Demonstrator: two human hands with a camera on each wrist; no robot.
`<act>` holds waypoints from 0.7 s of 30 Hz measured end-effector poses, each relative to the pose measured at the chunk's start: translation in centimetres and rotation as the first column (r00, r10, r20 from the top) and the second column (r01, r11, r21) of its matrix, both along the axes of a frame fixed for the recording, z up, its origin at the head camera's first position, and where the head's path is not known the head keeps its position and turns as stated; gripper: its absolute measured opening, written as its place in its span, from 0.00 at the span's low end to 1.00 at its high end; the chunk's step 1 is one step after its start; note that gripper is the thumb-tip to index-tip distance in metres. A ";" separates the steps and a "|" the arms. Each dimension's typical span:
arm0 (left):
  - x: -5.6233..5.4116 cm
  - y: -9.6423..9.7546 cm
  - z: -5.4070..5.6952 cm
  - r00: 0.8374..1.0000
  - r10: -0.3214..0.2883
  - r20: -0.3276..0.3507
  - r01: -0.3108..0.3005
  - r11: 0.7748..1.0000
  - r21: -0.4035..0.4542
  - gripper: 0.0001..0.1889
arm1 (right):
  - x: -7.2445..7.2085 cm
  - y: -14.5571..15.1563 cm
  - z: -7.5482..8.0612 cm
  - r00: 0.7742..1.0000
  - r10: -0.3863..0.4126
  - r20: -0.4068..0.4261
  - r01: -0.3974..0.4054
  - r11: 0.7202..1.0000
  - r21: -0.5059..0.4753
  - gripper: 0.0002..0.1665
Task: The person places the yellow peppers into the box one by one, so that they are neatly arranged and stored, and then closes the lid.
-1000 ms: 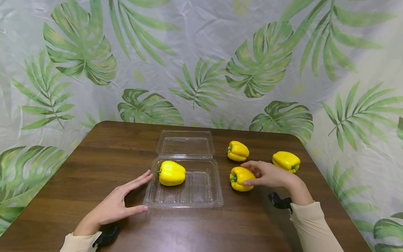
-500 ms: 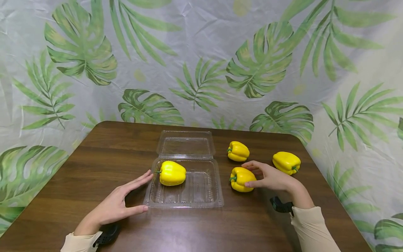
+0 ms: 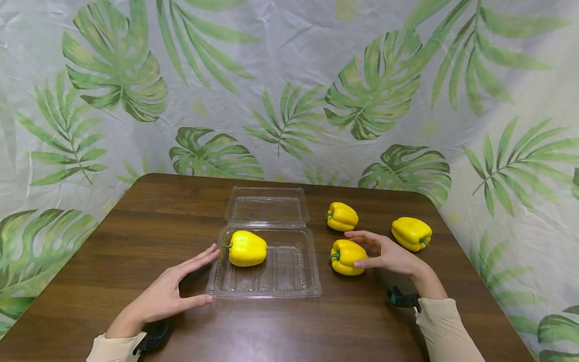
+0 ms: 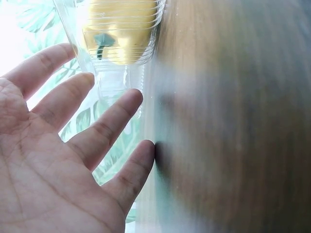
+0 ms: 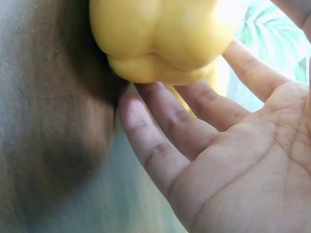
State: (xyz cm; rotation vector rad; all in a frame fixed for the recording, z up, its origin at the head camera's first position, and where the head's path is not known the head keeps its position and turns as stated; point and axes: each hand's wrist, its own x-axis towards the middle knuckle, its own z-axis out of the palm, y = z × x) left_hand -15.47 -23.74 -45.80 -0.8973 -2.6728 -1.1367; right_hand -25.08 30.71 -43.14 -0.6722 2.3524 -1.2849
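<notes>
A clear plastic clamshell container (image 3: pixel 285 291) lies unfolded on the table, with one yellow bell pepper (image 3: pixel 248 249) in the left part of its base. Spread beside the container's left edge is my left hand (image 3: pixel 169 296), fingertips and thumb tip right at the rim. In the left wrist view its palm and loosely extended fingers hold nothing. My right hand (image 3: pixel 391 255) is around the right side of another yellow bell pepper (image 3: pixel 346 259) on the table, thumb at the near side and fingers at the far side. Loosely extended fingers (image 5: pixel 170 114) reach behind that pepper in the right wrist view.
Two more yellow bell peppers lie on the table, one farther back (image 3: pixel 342 217) and another (image 3: pixel 411 234) beyond my right wrist. The container's lid (image 3: pixel 267 193) lies folded back behind its base. A leaf-patterned cloth (image 3: pixel 280 65) hangs behind the brown table (image 3: pixel 271 332).
My right hand has drawn back very slightly to the right, the thumb tip sliding toward the pepper's edge. The peppers, container and left hand stay in place.
</notes>
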 end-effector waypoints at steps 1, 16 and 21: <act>0.0 0.0 0.0 1.000 0.001 0.001 -0.001 1.000 -0.001 0.45 | 0.0 0.0 -0.2 1.000 0.000 0.006 0.000 1.000 -0.008 0.44; 0.0 0.0 -0.1 1.000 0.005 0.012 -0.005 1.000 0.006 0.44 | -0.3 -0.2 -0.9 0.999 0.005 0.032 -0.003 0.999 -0.040 0.43; -0.1 -0.1 -0.3 1.000 0.008 0.019 -0.008 1.000 0.012 0.45 | -0.2 -0.3 -0.8 1.000 -0.004 0.026 0.005 1.000 -0.029 0.43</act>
